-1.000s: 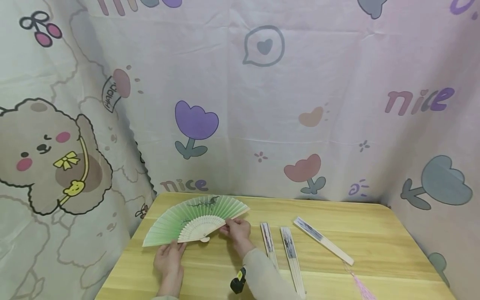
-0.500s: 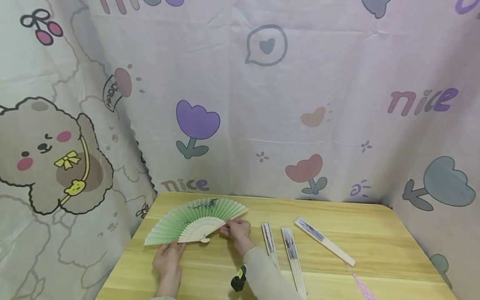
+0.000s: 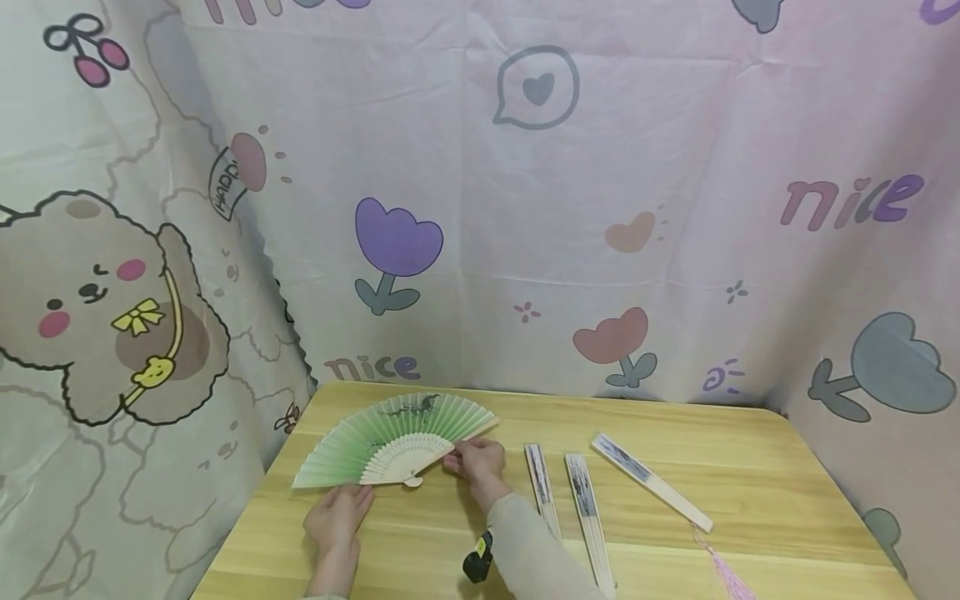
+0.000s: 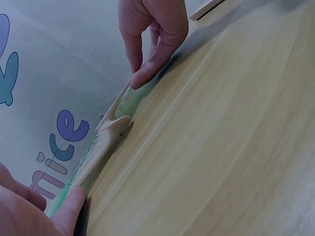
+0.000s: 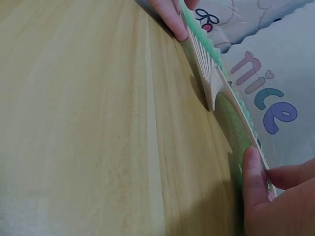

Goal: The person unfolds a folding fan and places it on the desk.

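Note:
A green folding fan with pale ribs and a dark printed design is spread wide at the left of the table. My left hand pinches its lower left edge, and in the left wrist view the thumb lies on the near side of that edge. On the fan's right outer rib, my right hand pinches between thumb and fingers. In the right wrist view the right thumb presses the near face. The joined rib ends sit between the two hands, near the tabletop.
Folded fans lie right of my right arm: one partly behind the sleeve, another beside it, and a slanted one with a pink tassel. A small black object is beside the sleeve. A printed cloth hangs behind the table.
The head view has shifted slightly. My left fingertips appear a little lower at the fan's edge. The fan stays spread, and my right hand keeps its hold.

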### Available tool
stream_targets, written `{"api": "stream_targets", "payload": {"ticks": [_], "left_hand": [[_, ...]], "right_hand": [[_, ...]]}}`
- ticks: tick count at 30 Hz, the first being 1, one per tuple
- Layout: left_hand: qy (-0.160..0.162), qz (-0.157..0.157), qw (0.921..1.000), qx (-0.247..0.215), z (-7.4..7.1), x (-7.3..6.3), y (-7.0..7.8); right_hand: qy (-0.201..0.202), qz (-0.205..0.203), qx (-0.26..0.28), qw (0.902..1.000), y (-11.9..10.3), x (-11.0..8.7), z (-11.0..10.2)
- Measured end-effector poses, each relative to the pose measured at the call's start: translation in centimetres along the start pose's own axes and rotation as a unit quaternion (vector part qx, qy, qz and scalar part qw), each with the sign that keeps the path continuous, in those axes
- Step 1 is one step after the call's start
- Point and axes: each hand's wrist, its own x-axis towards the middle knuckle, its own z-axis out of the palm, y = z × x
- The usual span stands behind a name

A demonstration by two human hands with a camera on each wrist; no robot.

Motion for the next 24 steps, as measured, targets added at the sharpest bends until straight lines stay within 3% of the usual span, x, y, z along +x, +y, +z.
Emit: {"api": "stream_targets", "payload": {"ticks": [14,19,24], "left_hand": [[-0.019,-0.020,0.9994,0.021,-0.6,-1.6,0.6],[-0.030,-0.017,0.9983,0.047,0.3,-2.1,0.7],[-0.073,0.011,0.9913,0.109,2.0,-2.4,1.2]], "right_hand": [[0.028,0.002,-0.008,0.9996,0.1,0.2,-0.8],[0.018,-0.013,-0.015,0.9996,-0.5,0.2,-1.6],[-0.030,-0.030,-0.028,0.9987,-1.5,0.0,-3.0]]}}
